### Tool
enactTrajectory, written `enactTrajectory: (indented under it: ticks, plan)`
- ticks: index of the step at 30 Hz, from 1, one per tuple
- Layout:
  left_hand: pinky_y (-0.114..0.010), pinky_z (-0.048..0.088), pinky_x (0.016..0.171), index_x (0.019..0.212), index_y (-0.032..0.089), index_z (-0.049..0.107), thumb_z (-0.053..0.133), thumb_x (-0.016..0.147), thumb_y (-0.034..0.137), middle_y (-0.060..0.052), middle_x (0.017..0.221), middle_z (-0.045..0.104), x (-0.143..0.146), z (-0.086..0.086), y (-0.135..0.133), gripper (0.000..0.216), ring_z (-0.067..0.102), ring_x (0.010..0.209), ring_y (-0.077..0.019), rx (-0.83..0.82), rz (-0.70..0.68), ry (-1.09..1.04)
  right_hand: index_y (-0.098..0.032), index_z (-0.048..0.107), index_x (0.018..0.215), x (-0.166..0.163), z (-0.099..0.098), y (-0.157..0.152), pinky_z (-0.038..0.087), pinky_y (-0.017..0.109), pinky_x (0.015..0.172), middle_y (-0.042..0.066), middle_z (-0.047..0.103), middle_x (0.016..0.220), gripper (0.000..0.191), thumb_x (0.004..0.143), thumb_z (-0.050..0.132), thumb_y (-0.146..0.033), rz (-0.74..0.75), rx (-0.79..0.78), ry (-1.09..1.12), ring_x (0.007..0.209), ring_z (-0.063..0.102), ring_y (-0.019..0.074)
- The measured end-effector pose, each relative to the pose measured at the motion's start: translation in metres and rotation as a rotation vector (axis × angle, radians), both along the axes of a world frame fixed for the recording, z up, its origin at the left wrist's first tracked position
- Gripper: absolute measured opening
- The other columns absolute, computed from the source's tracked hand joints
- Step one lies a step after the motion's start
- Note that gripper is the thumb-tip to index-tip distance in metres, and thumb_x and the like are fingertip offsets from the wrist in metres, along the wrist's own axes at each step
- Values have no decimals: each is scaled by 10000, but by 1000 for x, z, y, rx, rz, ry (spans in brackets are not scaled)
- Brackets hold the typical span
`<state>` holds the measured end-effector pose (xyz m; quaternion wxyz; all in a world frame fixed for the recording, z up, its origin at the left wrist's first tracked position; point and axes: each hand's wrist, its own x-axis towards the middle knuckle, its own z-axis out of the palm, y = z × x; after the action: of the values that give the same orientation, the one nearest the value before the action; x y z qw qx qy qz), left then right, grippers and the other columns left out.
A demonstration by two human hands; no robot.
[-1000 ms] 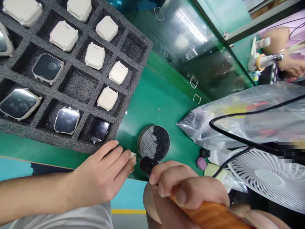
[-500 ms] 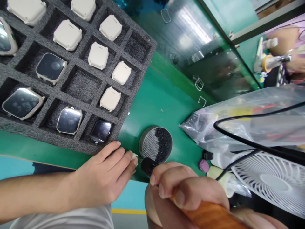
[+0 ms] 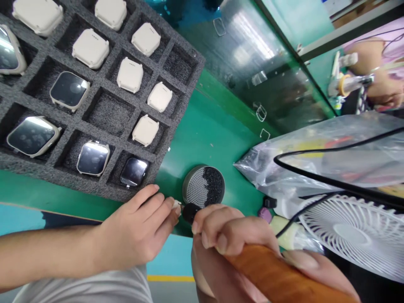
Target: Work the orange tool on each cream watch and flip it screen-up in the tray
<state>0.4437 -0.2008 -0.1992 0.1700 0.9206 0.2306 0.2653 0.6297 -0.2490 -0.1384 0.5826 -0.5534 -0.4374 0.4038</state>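
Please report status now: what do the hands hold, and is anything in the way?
Left hand pinches small white piece. Right hand grips orange-handled tool, black tip beside the piece. Round mesh tin close beyond.

- A single camera was worn on the person's head, looking forward and down.
- It sat close above the work, near enough that the left hand point(image 3: 135, 231) and right hand point(image 3: 236, 235) filled the lower edge.
- Its frame leaned, cutting off the foam tray point(image 3: 107, 113) at upper left.

Electronics assembly workshop: green bench mat point(image 3: 205, 126), foam tray point(image 3: 78, 179) of smartwatches point(image 3: 93, 158), co-worker's arm point(image 3: 381, 71) alongside.
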Motion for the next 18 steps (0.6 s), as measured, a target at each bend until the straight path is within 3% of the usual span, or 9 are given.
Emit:
enactTrajectory:
  ticks: [3, 6, 8, 11, 15, 18]
  plan:
    - [-504, 431, 1170, 1270, 118, 765, 614, 1051, 229, -100, 1227, 770, 0, 0, -1, 288, 649, 1114, -265, 2, 15, 30, -348, 625, 1200, -6, 11, 9, 566, 425, 611, -20, 630, 800, 263, 1057, 423, -438, -204, 136, -27, 666, 614, 186]
    - [-517, 421, 1183, 1325, 130, 739, 612, 1058, 261, -105, 1376, 725, -1, 1, -2, 323, 625, 1214, -283, 11, -23, 73, -325, 654, 1232, -1, 10, 13, 538, 395, 563, -28, 623, 814, 476, 1026, 397, -667, -278, 268, -69, 642, 590, 165]
    - [-539, 411, 1189, 1330, 125, 733, 531, 1069, 233, -115, 1447, 696, -2, 1, -2, 347, 612, 1256, -298, 20, -69, 77, -330, 648, 1245, 3, 7, 14, 545, 401, 580, -30, 642, 843, 565, 1016, 332, -739, -317, 255, -52, 659, 596, 164]
    - [-551, 409, 1194, 1312, 118, 734, 506, 1058, 209, -125, 1421, 708, -2, 0, -4, 354, 622, 1231, -298, 12, -67, 79, -338, 623, 1230, 6, 3, 16, 554, 401, 603, -36, 661, 866, 493, 1042, 342, -696, -329, 212, -14, 678, 608, 160]
    - [-529, 413, 1215, 1331, 127, 724, 638, 1037, 281, -119, 1410, 707, -1, -2, -5, 343, 627, 1245, -291, 17, -27, 101, -336, 619, 1215, 1, 2, 19, 542, 395, 602, -45, 654, 857, 492, 984, 465, -742, -340, 217, -15, 675, 599, 155]
    - [-538, 401, 1220, 1337, 128, 720, 589, 1043, 290, -131, 1496, 666, -1, -2, -5, 360, 609, 1304, -311, 2, -60, 110, -334, 625, 1184, -2, 1, 22, 530, 385, 581, -46, 645, 824, 447, 960, 547, -712, -395, 211, -20, 644, 584, 151]
